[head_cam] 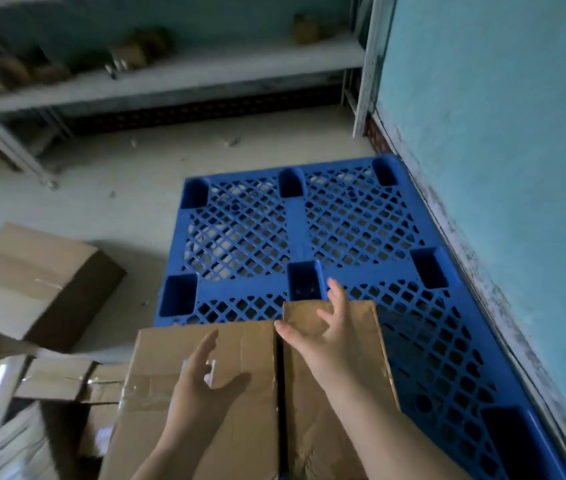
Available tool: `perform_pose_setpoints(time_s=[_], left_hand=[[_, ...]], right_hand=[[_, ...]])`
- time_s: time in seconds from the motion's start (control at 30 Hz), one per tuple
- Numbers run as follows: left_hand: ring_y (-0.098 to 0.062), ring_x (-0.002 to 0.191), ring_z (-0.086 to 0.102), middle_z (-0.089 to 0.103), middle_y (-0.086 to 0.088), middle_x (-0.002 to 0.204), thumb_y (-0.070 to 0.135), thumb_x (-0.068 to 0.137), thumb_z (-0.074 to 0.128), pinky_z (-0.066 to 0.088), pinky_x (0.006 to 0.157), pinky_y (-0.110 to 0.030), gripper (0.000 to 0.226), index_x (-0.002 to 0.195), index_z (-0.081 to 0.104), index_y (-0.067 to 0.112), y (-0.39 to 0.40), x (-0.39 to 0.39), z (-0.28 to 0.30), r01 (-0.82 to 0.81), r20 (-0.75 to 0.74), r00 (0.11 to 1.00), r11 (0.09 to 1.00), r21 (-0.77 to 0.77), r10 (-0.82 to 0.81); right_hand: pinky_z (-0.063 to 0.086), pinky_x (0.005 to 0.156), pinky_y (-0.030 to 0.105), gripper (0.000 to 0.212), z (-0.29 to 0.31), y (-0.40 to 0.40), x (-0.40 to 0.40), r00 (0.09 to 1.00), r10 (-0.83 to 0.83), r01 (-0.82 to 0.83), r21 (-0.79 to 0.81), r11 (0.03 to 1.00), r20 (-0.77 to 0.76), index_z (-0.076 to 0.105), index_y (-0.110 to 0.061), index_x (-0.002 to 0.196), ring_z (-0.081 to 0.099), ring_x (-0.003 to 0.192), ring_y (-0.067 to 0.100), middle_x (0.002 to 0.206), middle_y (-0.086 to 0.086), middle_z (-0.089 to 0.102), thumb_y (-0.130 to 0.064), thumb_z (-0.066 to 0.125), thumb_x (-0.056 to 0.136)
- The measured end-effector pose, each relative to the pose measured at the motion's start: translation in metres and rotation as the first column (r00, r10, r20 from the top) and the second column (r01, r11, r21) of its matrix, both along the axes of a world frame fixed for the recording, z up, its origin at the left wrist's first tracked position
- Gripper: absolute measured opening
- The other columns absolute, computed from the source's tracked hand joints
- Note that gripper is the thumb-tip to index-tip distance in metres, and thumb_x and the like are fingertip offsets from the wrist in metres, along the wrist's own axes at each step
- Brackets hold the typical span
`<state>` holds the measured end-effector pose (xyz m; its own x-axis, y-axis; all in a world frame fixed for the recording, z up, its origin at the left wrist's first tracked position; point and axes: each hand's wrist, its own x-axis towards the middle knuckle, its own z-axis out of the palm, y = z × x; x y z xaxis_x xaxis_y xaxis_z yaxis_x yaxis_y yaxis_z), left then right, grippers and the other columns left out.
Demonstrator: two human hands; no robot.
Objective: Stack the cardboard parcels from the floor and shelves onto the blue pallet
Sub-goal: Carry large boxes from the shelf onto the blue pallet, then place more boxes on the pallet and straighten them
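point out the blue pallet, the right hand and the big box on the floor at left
blue pallet [295, 233], head view, bare centre rib
right hand [323, 336], head view, palm
big box [28, 271], head view, top face

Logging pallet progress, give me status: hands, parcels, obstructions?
Both hands open, left hand and right hand above two parcels. Left parcel and right parcel at blue pallet near edge. Nothing blocking.

The light is dim and bluish. The shelf [170, 74] at the top looks smeared and blurry. Straight lines bend near the edges. Shadows are soft.
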<state>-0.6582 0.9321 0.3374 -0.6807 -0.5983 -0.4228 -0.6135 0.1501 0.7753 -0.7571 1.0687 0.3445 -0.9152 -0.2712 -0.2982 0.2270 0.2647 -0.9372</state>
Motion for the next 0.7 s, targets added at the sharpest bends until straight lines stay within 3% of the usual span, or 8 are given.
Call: perform_pose_setpoints(time_s=[0.17, 0.3, 0.37, 0.47, 0.53, 0.63, 0.7], left_hand=[[-0.029, 0.110, 0.051, 0.052, -0.010, 0.129, 0.004, 0.071, 0.076, 0.046, 0.091, -0.042, 0.075, 0.134, 0.042, 0.026, -0.050, 0.050, 0.170, -0.170, -0.099, 0.980, 0.985, 0.026, 0.171], [-0.025, 0.099, 0.052, 0.051, -0.011, 0.126, 0.012, 0.067, 0.080, 0.049, 0.078, -0.033, 0.078, 0.133, 0.042, 0.025, -0.056, 0.130, 0.300, -0.308, -0.178, 0.934, 0.950, 0.043, 0.311], [-0.023, 0.101, 0.051, 0.049, -0.008, 0.123, 0.011, 0.076, 0.074, 0.048, 0.075, -0.027, 0.067, 0.133, 0.041, 0.023, -0.059, 0.171, 0.350, -0.365, -0.205, 0.906, 0.929, 0.064, 0.370], [-0.029, 0.110, 0.055, 0.052, -0.013, 0.126, 0.023, 0.073, 0.075, 0.048, 0.094, -0.042, 0.072, 0.135, 0.039, 0.025, -0.066, 0.232, 0.394, -0.439, -0.250, 0.857, 0.892, 0.103, 0.451], [-0.031, 0.114, 0.054, 0.051, -0.014, 0.128, 0.024, 0.074, 0.075, 0.047, 0.098, -0.046, 0.074, 0.138, 0.037, 0.024, -0.070, 0.270, 0.414, -0.476, -0.262, 0.837, 0.875, 0.086, 0.481], [-0.024, 0.113, 0.050, 0.045, -0.013, 0.133, 0.017, 0.081, 0.069, 0.052, 0.086, -0.031, 0.070, 0.141, 0.034, 0.022, -0.078, 0.320, 0.439, -0.472, -0.281, 0.839, 0.880, 0.046, 0.465], [-0.018, 0.106, 0.047, 0.045, -0.009, 0.133, 0.017, 0.083, 0.067, 0.046, 0.075, -0.018, 0.068, 0.141, 0.033, 0.022, -0.090, 0.354, 0.451, -0.483, -0.283, 0.839, 0.876, 0.004, 0.464]], right_hand=[[0.035, 0.097, 0.026, 0.074, 0.184, -0.050, 0.000, 0.978, 0.195, -0.206, -0.195, 0.959, -0.075, 0.034, -0.030, 0.139, 0.036, 0.131, 0.009, 0.142, -0.011, 0.037, -0.033, 0.074, 0.078], [0.040, 0.094, 0.031, 0.066, 0.316, -0.085, 0.029, 0.915, 0.390, -0.403, -0.158, 0.902, -0.107, 0.044, -0.019, 0.134, 0.044, 0.126, 0.017, 0.139, 0.001, 0.045, -0.034, 0.074, 0.078], [0.043, 0.097, 0.037, 0.065, 0.366, -0.100, 0.055, 0.867, 0.480, -0.496, -0.125, 0.860, -0.133, 0.045, -0.016, 0.132, 0.046, 0.122, 0.019, 0.138, 0.004, 0.046, -0.034, 0.074, 0.078], [0.042, 0.097, 0.037, 0.065, 0.409, -0.116, 0.104, 0.774, 0.609, -0.624, -0.044, 0.781, -0.172, 0.045, -0.011, 0.132, 0.047, 0.120, 0.024, 0.134, 0.009, 0.047, -0.030, 0.075, 0.078], [0.042, 0.097, 0.036, 0.065, 0.423, -0.125, 0.138, 0.706, 0.683, -0.690, 0.031, 0.723, -0.187, 0.045, -0.010, 0.130, 0.047, 0.118, 0.024, 0.132, 0.010, 0.049, -0.030, 0.075, 0.077], [0.043, 0.101, 0.039, 0.064, 0.437, -0.142, 0.190, 0.610, 0.768, -0.761, 0.124, 0.637, -0.196, 0.045, -0.013, 0.128, 0.047, 0.115, 0.021, 0.128, 0.006, 0.049, -0.030, 0.076, 0.075], [0.041, 0.101, 0.039, 0.065, 0.445, -0.156, 0.224, 0.571, 0.791, -0.775, 0.172, 0.608, -0.223, 0.044, -0.015, 0.129, 0.046, 0.120, 0.023, 0.126, 0.003, 0.049, -0.029, 0.076, 0.075]])
